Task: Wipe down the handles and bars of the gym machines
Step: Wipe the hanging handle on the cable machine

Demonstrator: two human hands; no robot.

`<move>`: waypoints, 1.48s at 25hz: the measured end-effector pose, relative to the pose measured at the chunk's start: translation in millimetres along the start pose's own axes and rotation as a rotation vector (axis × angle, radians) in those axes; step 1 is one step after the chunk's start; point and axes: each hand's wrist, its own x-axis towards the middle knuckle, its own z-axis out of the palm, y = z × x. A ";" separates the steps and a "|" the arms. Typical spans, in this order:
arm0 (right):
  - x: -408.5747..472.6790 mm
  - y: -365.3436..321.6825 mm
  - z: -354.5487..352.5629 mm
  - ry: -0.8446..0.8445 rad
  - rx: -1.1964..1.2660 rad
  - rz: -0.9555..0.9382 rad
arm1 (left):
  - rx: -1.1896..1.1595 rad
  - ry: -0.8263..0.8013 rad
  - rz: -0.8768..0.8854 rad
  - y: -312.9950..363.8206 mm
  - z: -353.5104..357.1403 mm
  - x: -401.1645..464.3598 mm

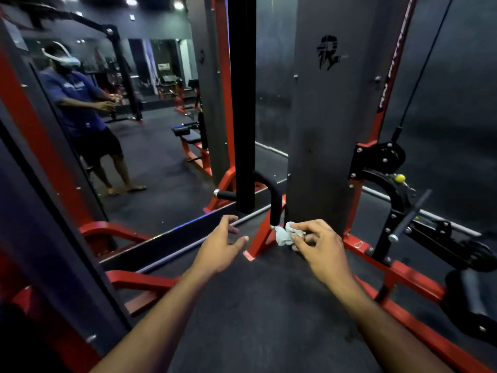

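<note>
Dark rubber floor point(269, 305) fills the lower middle, and that is the open room here: a wedge of bare mat between the red frame rails point(403, 278) on the right and the mirror point(134, 130) edge on the left. The mirror runs up the left wall and shows a person in a blue shirt, both arms reaching forward. One grey column point(322, 130) stands dead centre with a black logo on it; one black post point(242, 103) hangs just left of it, its lower end stopping above the left hand. One cable point(419, 76) slants down on the right to a black pulley block point(382, 157).

Now the handle point(274, 203): one curved black padded bar, bending over and dropping down beside the column's foot, with a silver cap at its tip. The other end pokes out left of the post, also silver-capped.

One cloth point(285, 234), pale grey and bunched, sits right at that lower tip, touching it. Right hand point(320, 246) pinches the cloth between thumb and curled fingers. Left hand point(220, 246) hovers near, holding nothing, fingers spread and loosely bent, just left of the red upright.
</note>
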 end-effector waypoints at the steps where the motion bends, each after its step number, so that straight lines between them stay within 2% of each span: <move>1: 20.3 3.3 2.1 0.024 -0.053 -0.033 | -0.009 0.012 0.011 -0.4 -1.3 19.8; 4: 84.5 14.3 11.4 0.068 -0.158 -0.113 | -0.037 0.031 0.014 -1.9 -4.6 82.4; 9: 167.1 25.6 31.0 0.049 -0.206 -0.154 | -0.007 0.022 0.041 -6.8 -13.1 179.4; 13: 211.1 27.9 50.8 -0.032 -0.369 -0.204 | -0.161 -0.133 0.084 -30.9 -7.1 237.0; 17: 242.9 23.8 78.8 -0.080 -0.540 -0.164 | -0.313 -0.228 0.098 -50.0 3.3 278.6; 21: 250.2 28.3 116.4 0.008 -0.582 -0.139 | 0.038 -0.401 0.135 -68.9 11.1 301.7; 24: 239.9 29.2 143.5 0.122 -0.629 -0.169 | 0.256 -0.375 0.238 -77.0 16.2 306.3; 30: 225.6 46.0 140.4 0.270 -0.694 -0.260 | 0.427 -0.538 0.441 -93.5 14.1 341.1; 33: 227.0 34.5 145.1 0.314 -0.702 -0.159 | 0.394 -0.567 0.455 -93.0 11.7 344.0; 37: 245.2 22.5 173.7 0.354 -0.809 -0.036 | 0.389 -0.511 0.438 -98.5 17.6 345.7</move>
